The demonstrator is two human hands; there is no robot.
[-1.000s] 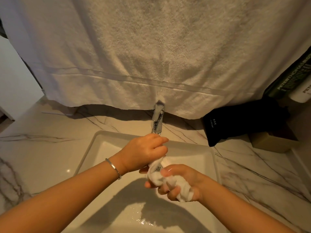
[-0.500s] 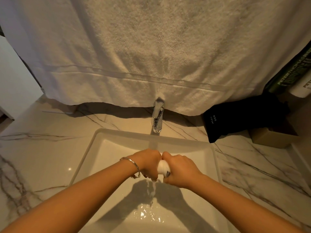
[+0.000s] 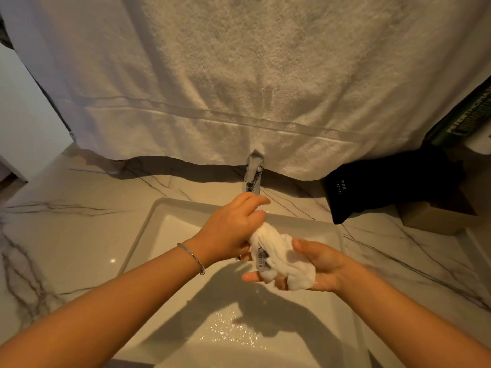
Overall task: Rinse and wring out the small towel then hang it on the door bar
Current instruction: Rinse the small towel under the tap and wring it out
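Observation:
The small white towel (image 3: pixel 279 254) is bunched and wet, with a grey label showing, held over the white rectangular sink (image 3: pixel 159 224). My left hand (image 3: pixel 231 229) grips its upper end just below the chrome tap (image 3: pixel 252 176). My right hand (image 3: pixel 316 266) lies palm up under the lower end, thumb pressed on the cloth, fingers loosely curled around it. Water glistens on the sink floor. No door bar is in view.
A large beige towel (image 3: pixel 252 88) hangs over the wall behind the tap. A black pouch (image 3: pixel 372 189) and a tan box (image 3: pixel 430 219) sit on the marble counter (image 3: pixel 66 221) at the right, with a green box (image 3: pixel 462 120) above them.
My fists were pressed together, squeezing the towel so water ran out. They have since parted: my left hand rose toward the tap and the towel has loosened out in my right palm.

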